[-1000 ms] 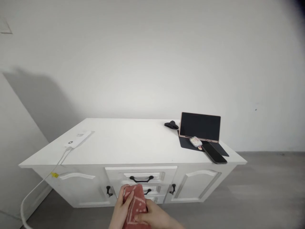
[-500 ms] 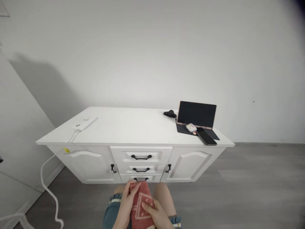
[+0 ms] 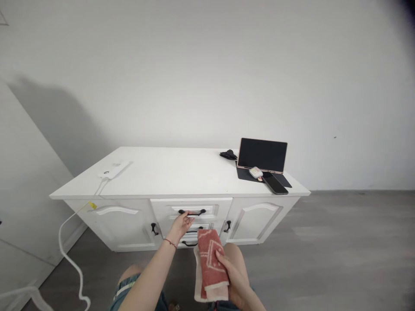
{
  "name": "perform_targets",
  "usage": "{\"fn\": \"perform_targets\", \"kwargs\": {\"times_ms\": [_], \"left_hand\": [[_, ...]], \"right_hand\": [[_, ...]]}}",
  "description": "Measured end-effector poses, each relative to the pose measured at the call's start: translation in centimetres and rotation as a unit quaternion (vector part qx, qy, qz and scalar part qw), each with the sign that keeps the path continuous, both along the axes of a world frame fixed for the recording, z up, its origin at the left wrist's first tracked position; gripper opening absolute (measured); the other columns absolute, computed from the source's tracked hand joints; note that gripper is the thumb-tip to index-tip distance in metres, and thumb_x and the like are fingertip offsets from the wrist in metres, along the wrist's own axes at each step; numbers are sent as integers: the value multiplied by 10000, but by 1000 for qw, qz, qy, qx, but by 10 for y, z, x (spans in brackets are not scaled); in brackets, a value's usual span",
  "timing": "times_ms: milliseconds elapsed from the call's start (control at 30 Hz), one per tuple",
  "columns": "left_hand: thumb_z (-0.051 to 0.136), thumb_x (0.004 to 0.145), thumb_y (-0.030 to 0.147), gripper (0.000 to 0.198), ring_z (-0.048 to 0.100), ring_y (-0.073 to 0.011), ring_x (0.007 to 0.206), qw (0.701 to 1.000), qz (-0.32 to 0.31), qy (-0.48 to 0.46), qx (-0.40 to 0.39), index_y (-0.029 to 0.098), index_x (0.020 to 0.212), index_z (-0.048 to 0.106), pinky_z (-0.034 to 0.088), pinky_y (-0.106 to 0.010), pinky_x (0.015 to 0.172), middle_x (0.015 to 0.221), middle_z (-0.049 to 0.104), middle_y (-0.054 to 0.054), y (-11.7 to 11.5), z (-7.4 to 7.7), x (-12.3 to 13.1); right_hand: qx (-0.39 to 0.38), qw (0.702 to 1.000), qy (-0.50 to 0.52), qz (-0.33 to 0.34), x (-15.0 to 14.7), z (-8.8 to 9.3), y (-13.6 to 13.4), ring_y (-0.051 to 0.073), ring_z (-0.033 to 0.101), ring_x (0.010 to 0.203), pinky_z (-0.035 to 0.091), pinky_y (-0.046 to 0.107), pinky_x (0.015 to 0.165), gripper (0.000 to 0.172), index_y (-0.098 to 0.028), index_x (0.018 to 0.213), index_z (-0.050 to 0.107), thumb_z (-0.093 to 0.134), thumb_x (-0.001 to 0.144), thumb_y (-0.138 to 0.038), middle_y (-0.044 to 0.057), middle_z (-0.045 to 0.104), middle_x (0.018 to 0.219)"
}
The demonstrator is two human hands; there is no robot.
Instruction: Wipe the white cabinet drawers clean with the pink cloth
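My left hand (image 3: 182, 224) reaches forward to the white cabinet's top drawer (image 3: 162, 209), its fingers hooked at the left part of the black drawer handle (image 3: 197, 213). The drawer sits flush in the cabinet front. In my right hand (image 3: 234, 274) is a folded red towel (image 3: 212, 259) with a pale diamond pattern and light edges, held above my lap with the thumb on top. The fingers beneath the towel are hidden. Part of the second drawer's handle (image 3: 196, 230) shows behind my left fingers and the towel.
On the cabinet top (image 3: 175, 168) stand a tablet (image 3: 262, 154), a phone (image 3: 274, 183), a small white case (image 3: 256, 172) and a black folded item (image 3: 228, 154) at the right. A white power strip (image 3: 113, 169) lies at the left, its cable (image 3: 66, 255) hanging down.
My left hand has let go of the towel and moved forward to the top drawer's handle. My right hand keeps the towel, now a little farther right and more fully in view.
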State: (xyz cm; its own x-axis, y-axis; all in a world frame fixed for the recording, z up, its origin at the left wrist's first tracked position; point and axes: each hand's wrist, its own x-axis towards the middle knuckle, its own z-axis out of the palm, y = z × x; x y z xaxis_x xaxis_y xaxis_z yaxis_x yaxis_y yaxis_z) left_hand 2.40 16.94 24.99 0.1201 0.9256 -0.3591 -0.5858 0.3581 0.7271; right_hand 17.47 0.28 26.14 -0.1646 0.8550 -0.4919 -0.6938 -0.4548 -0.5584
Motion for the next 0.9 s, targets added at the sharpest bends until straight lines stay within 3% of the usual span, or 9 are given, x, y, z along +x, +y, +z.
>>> {"fn": "perform_targets", "kwargs": {"times_ms": [267,600,800,900], "left_hand": [[679,752,121,141,592,-102,531,997,46,-32,-48,167,669,574,552,-317,705,610,677,12,-29,-25,0],[798,615,201,212,637,-131,593,992,62,-31,-104,184,654,590,521,-276,626,633,679,6,-90,-49,-9],[810,595,264,225,686,-194,769,986,68,-47,-146,209,639,597,514,-330,761,676,696,-18,-112,-64,-16],[830,573,306,248,691,-185,799,987,52,-61,-136,209,658,619,507,-300,762,701,708,-17,-123,-67,-18]], "right_hand": [[1,1000,2,-19,13,9,2,247,693,797,520,388,788,329,-151,834,679,805,627,-374,74,745,790],[33,997,-67,-35,23,35,24,198,683,719,506,313,734,334,-157,857,704,819,613,-354,65,744,795],[63,994,-90,12,26,70,47,191,674,677,500,326,726,307,-151,842,673,808,633,-332,70,739,768],[73,989,-118,47,26,86,65,201,680,702,503,344,738,331,-141,898,663,775,672,-356,82,738,793]]}}
